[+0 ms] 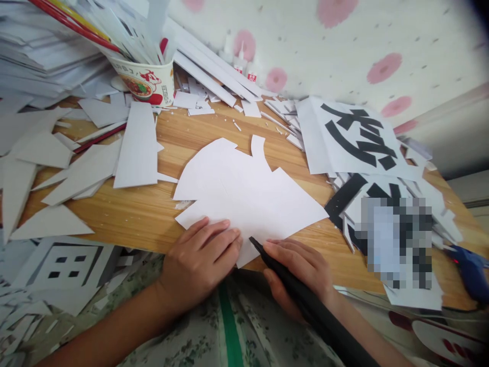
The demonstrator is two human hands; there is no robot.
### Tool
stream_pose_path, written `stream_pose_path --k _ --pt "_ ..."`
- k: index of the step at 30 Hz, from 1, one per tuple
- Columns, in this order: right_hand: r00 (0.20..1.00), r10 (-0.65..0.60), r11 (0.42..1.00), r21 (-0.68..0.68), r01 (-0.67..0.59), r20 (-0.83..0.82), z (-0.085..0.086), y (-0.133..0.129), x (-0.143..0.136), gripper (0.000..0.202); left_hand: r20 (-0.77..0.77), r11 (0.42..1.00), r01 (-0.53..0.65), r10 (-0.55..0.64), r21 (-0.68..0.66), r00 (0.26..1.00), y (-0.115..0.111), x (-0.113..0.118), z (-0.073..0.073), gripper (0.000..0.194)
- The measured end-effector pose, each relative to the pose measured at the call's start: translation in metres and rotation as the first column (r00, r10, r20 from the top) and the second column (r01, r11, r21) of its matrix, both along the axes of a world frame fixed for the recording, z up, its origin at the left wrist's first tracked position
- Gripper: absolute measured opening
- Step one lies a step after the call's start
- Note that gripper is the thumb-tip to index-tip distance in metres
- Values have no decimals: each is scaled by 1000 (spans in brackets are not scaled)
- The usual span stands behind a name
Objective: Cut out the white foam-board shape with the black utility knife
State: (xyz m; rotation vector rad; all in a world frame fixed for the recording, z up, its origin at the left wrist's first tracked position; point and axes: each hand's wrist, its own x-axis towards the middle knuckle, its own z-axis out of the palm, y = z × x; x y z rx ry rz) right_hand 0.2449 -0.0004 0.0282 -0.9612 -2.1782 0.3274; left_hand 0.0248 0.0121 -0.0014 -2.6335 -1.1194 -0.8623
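- We press our left hand (202,255) flat, fingers spread, on the near edge of the white cut-out sheet (244,191); it grips nothing, just pins the paper to the wooden table (153,214).
- Our right hand (301,270) is closed around a black tool (305,300), long and dark, with its tip touching the sheet's near edge just beside the left fingertips. We can't tell if it is a knife or a pen.
- The sheet lies mid-table, flat, cut into a rounded shape with a small tab sticking up at the far side and a pointed corner to the right.
- Left of it: a loose pile of white offcuts (76,173), triangles and strips, overlapping.
- Far left: a paper cup (147,84) with a red print, stuffed with strips and red sticks, standing upright.
- Behind the cup and along the wall: long white strips (214,66) leaning in a heap.
- Right: printed sheets with big black characters (355,135), stacked on more cuttings.
- Far right edge: a blue glue gun (473,267), partly out of view.
- Near the wall: small glue bottles (240,58), blurry.
- Below the table edge we see green patterned fabric (229,331) on our lap.
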Motion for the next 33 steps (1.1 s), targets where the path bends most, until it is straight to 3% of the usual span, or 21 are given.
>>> stream_pose_path --k 26,28,30,33 --pt "988 -97 992 72 106 -116 -13 -40 7 47 -13 999 7 -8 -43 1000 -1 -2 -4 33" --pt "983 -112 993 27 117 -143 -17 -46 10 42 -21 1000 4 -4 -22 1000 -2 -1 -5 34" --pt "966 -158 985 -104 139 -207 -22 -54 14 38 -23 1000 -2 2 -3 1000 -3 0 -5 35" --pt "877 -316 923 -332 196 -362 -29 -63 23 36 -27 1000 8 -9 -30 1000 -5 0 -3 34"
